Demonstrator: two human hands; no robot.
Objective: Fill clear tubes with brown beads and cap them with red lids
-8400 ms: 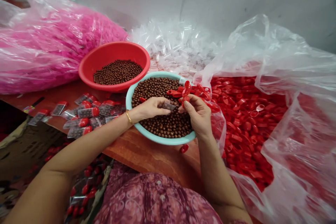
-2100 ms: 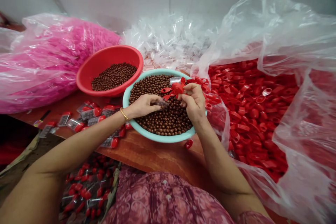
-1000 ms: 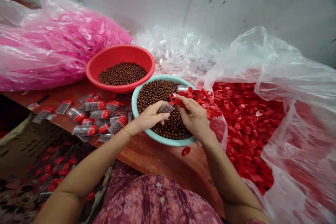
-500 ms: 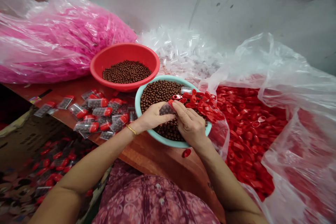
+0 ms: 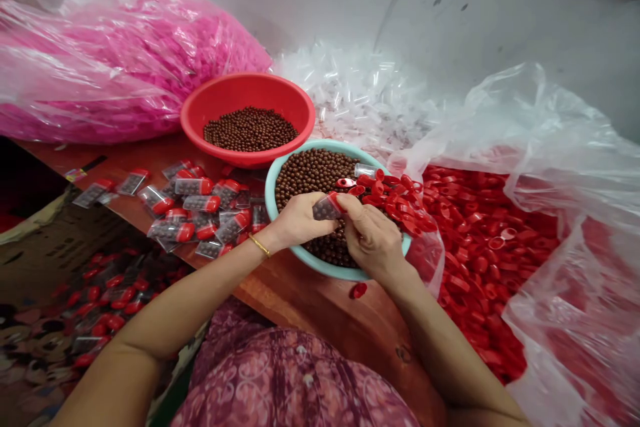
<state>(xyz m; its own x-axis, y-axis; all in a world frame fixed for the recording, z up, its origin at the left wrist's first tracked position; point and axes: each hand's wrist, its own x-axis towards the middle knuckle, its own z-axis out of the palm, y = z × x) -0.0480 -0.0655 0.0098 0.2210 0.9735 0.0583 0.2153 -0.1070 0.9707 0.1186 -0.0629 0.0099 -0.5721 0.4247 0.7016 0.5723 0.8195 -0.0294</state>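
Over the light-blue basin [image 5: 271, 195], my left hand [image 5: 299, 219] is closed around a clear plastic container [image 5: 325, 209] filled with brown balls. My right hand [image 5: 373, 233] pinches the red cap [image 5: 336, 199] at the container's upper end, its thumb and finger pressed against it. Brown balls [image 5: 315, 173] fill the basin below both hands. Loose red caps [image 5: 395, 197] are heaped at the basin's right side, and one clear empty tube [image 5: 367, 171] lies beside them.
Behind stands a red basin [image 5: 193, 127] with more balls. Capped containers [image 5: 200, 203] lie at left, above a carton [image 5: 55, 240] holding others. A bag of red caps [image 5: 480, 260] is at right, a bag of pink pieces [image 5: 150, 60] at back left, clear tubes [image 5: 365, 93] behind.
The view has shifted slightly, so the scene sits a little further right. Both hands stay on the container, and my right fingers still press at its red cap.
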